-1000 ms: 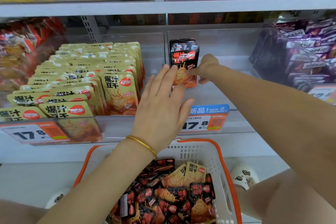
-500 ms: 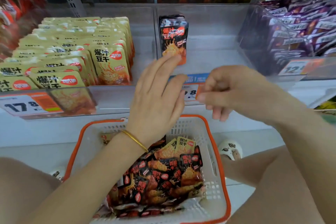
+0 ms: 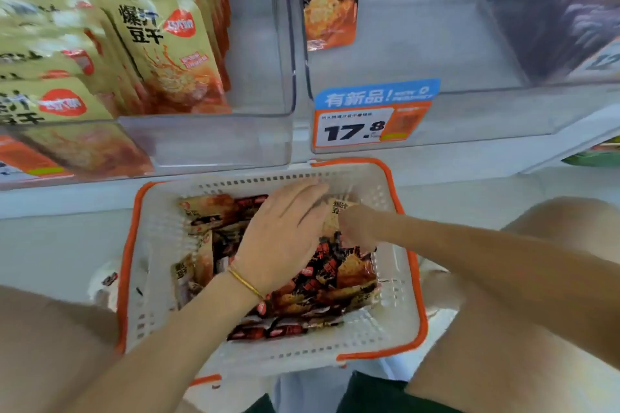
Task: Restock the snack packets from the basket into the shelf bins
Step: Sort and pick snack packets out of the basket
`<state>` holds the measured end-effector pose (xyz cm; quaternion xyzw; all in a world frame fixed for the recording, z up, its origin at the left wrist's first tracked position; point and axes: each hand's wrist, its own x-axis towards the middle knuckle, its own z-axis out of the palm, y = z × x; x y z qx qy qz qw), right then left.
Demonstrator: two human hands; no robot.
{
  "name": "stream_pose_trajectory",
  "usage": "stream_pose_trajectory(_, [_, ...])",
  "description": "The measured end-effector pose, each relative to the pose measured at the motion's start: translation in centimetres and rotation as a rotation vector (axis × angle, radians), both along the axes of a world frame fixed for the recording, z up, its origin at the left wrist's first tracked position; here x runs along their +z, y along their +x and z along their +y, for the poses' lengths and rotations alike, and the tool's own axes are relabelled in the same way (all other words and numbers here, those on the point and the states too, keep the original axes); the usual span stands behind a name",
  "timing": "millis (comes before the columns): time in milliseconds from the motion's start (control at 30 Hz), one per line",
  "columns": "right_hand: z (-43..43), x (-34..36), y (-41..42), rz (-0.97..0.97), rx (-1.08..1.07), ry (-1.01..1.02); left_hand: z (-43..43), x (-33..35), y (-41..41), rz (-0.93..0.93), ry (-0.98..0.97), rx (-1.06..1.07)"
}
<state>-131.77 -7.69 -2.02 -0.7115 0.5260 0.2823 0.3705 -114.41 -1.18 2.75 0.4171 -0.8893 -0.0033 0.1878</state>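
Observation:
A white basket with an orange rim (image 3: 399, 308) stands on the floor below the shelf, holding several black-and-red snack packets (image 3: 335, 273) and a few tan ones. My left hand (image 3: 281, 238) lies flat over the pile with straight fingers. My right hand (image 3: 357, 228) is curled at the back right of the basket and pinches a tan snack packet (image 3: 335, 213). In the clear middle shelf bin (image 3: 436, 54) a few black-and-red packets (image 3: 330, 3) stand upright at its left wall. The left bin holds rows of tan packets (image 3: 161, 43).
A price tag reading 17.8 (image 3: 355, 129) hangs on the middle bin's front. A bin of purple packets (image 3: 553, 10) stands at the right. My bare knees flank the basket, the right one (image 3: 503, 329) close to its rim.
Both hands dropped from the shelf bin into the basket. The view tilted down with them. The right hand, curled and holding nothing before, now pinches a tan packet.

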Motion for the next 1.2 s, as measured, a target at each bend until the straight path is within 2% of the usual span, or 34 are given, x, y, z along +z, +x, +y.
stream_pose_trajectory(167, [0.0,-2.0,-1.2,0.086,0.140,-0.024,-0.2,-1.0,0.3,-0.046,0.016,0.017])
stream_pose_trajectory(300, [-0.1,-4.8,-1.2,0.043,0.143,-0.204,-0.3,-2.6,0.1,-0.124,0.002,0.002])
stream_pose_trajectory(500, [2.8,-8.2,-2.1,0.109,0.097,-0.236,0.9,-2.7,0.0,-0.132,0.096,0.087])
stream_pose_trajectory(600, [3.6,-9.3,-2.5,0.202,0.153,-0.334,0.7,-3.0,0.0,-0.104,0.130,0.124])
stream_pose_trajectory(700, [3.9,-9.6,-2.3,0.228,0.172,-0.345,1.3,-3.5,0.0,-0.099,0.145,0.138])
stream_pose_trajectory(800, [3.1,-8.1,-2.1,0.135,0.195,-0.300,1.3,-3.5,-0.2,-0.075,0.202,0.155])
stream_pose_trajectory(933, [1.1,-2.8,-1.7,-0.147,0.217,-0.231,1.0,-2.8,-0.7,-0.089,0.332,0.203])
stream_pose_trajectory(1067, [0.3,4.4,-2.1,-0.362,0.216,-0.261,0.6,-0.8,-1.3,0.099,0.677,0.313])
stream_pose_trajectory(1133, [0.6,7.3,-2.7,-0.450,0.184,-0.352,0.6,0.7,-1.8,0.194,0.725,0.326])
stream_pose_trajectory(1200, [1.1,9.9,-3.3,-0.594,0.029,-0.336,0.7,2.6,-2.4,0.275,0.669,0.313])
